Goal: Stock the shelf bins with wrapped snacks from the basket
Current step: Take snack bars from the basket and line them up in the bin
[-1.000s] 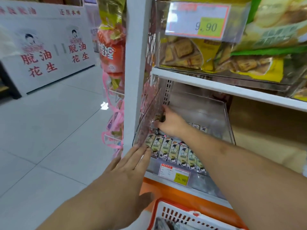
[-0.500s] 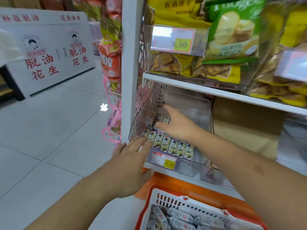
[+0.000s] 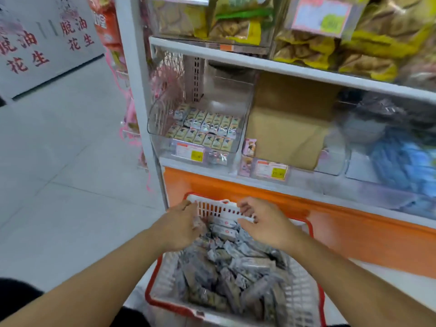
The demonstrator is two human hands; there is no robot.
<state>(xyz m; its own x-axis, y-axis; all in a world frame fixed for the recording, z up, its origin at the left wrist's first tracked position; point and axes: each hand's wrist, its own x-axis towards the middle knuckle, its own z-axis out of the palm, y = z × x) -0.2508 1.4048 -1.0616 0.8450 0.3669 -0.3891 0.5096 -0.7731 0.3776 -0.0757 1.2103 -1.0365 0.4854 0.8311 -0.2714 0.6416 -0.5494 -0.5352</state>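
A white basket with a red rim (image 3: 151,296) stands on the floor below the shelf, heaped with grey wrapped snacks (image 3: 226,274). My left hand (image 3: 181,225) is at the basket's far left end, its fingers curled round a wrapped snack (image 3: 200,224). My right hand (image 3: 264,220) hovers over the far right end, fingers bent and thumb apart, with nothing seen between them. Above, a clear shelf bin (image 3: 236,97) holds two neat rows of the same snacks (image 3: 203,128) across its front half.
A cardboard box (image 3: 287,128) fills the slot right of the bin. Further right is a bin of blue packets (image 3: 401,161). Yellow snack bags (image 3: 306,48) crowd the upper shelf. An orange base panel (image 3: 354,232) runs behind the basket. The white upright post (image 3: 134,79) and tiled aisle floor (image 3: 59,161) lie to the left.
Both hands have left the shelf bin and come down to the basket. The left hand has closed on a snack. The view has tilted down and now shows the whole basket.
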